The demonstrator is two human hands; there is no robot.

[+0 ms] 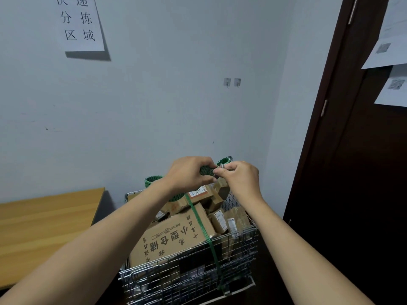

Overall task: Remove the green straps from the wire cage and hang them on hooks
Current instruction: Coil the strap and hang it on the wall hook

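Note:
A wire cage (198, 274) full of cardboard parcels stands below me against the wall. A green strap (204, 234) runs over the big printed box and down the cage's front. My left hand (187, 175) grips a bunched loop of green strap (207, 171) above the parcels. My right hand (239, 176) pinches a small metal ring or buckle at the end of that strap, right beside the left fingers. More green strap loops (152, 181) stick out behind my left wrist. Two small hooks (232, 82) sit on the wall above.
A wooden table (44, 227) stands to the left of the cage. A dark door (352, 172) with paper sheets taped on it fills the right side. A paper sign (80, 23) with printed characters hangs on the wall at upper left.

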